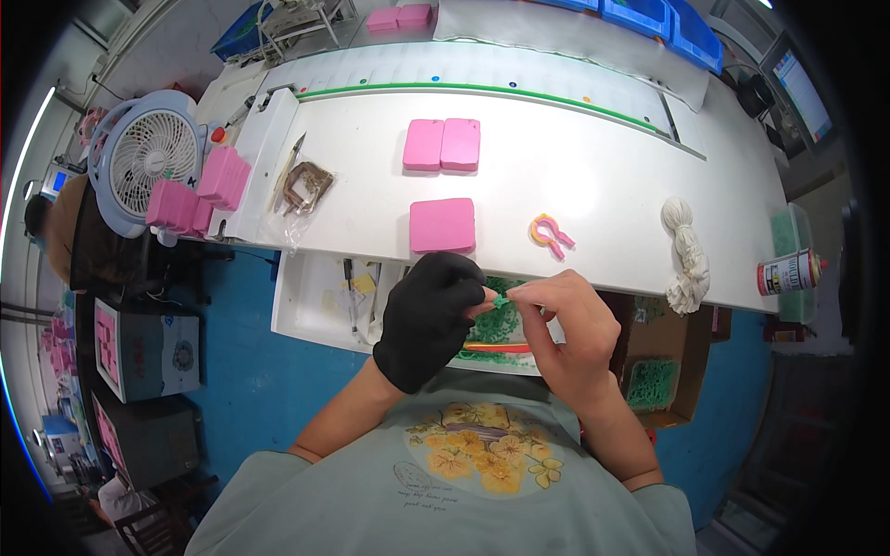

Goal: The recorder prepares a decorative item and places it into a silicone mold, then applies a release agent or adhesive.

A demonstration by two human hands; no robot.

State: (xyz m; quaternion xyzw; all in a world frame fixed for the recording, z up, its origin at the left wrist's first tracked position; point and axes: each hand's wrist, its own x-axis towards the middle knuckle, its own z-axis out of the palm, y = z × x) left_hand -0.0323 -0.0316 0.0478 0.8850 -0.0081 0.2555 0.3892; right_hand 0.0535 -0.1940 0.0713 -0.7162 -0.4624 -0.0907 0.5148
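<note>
Mid-frame, I see the left hand (428, 315) and right hand (573, 332), equally near, fingers clamped on a green piece (501, 301) between them; long axis unclear.

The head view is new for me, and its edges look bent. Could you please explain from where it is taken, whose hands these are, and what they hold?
There is no robot here: these are a person's own two hands. The camera is worn on the person's head and looks down; its wide fisheye lens bends straight edges. The left hand, in a black glove with some bare fingertip showing, and the bare right hand pinch a small green piece between them. More green pieces lie below. On the white table, ahead of the hands, are three pink blocks, a pink and yellow two-armed piece and, farther right, a whitish bundle.
</note>
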